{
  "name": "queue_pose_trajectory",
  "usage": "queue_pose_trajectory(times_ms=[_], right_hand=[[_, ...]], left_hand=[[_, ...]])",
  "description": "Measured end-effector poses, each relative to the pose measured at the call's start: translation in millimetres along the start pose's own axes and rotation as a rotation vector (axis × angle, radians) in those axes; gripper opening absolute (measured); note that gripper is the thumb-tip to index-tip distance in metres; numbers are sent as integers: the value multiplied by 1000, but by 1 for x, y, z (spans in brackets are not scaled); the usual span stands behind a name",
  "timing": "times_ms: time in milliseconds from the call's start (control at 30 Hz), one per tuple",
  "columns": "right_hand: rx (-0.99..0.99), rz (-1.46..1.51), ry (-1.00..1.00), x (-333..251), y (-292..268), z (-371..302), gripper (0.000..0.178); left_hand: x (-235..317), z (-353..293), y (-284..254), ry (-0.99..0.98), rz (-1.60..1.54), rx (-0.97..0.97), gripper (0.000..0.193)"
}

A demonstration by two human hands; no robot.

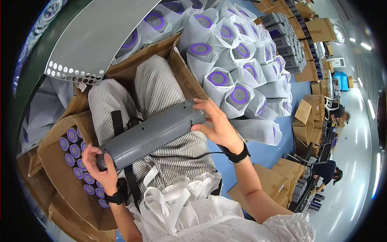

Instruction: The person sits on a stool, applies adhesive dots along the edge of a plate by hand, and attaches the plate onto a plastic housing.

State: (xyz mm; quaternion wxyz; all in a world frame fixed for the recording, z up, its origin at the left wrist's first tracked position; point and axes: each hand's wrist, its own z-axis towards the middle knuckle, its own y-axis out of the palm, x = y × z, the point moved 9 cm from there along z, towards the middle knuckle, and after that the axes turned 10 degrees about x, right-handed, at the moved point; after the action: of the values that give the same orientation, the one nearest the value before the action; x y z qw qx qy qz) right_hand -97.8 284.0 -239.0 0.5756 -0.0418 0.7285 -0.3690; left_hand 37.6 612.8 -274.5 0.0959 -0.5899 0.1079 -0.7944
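Observation:
A long dark grey plastic casing (151, 135), rounded like a tube, lies slantwise across my lap, its right end farther from me. Small holes and a slotted strip show on its surface. My left hand (100, 165) grips the near left end, thumb on one side and fingers on the other. Around the right end, my right hand (215, 125) holds it between thumb and fingers. Both wrists wear black bands. A thin black cable (185, 157) runs over my striped trousers to the right wristband.
An open carton (50, 149) at left holds several purple-ended cylinders. Bagged grey cylinders with purple rings (240, 94) are piled ahead to the right. A grey sheet with round white stickers (96, 36) hangs over the far left. Cartons (262, 181) and two people stand farther right.

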Motion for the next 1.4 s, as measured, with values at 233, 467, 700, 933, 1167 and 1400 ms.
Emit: queue_pose_trajectory(times_ms=[233,467,700,933,1167,1400], right_hand=[[18,-36,-79,-7,3,-4,43],[53,-19,-67,-2,3,-9,42],[99,-20,-16,2,7,-11,46],[119,-51,-45,1,6,-11,47],[111,-27,-18,6,8,-13,46],[136,-30,-17,2,4,-15,45]], left_hand=[[2,1,-1,-71,-54,4,57],[4,5,8,-164,-126,-66,66],[11,6,6,-42,69,-114,68],[13,11,-2,-116,36,9,81],[14,28,-4,-306,16,20,96],[23,23,-16,-237,-44,-39,95]])
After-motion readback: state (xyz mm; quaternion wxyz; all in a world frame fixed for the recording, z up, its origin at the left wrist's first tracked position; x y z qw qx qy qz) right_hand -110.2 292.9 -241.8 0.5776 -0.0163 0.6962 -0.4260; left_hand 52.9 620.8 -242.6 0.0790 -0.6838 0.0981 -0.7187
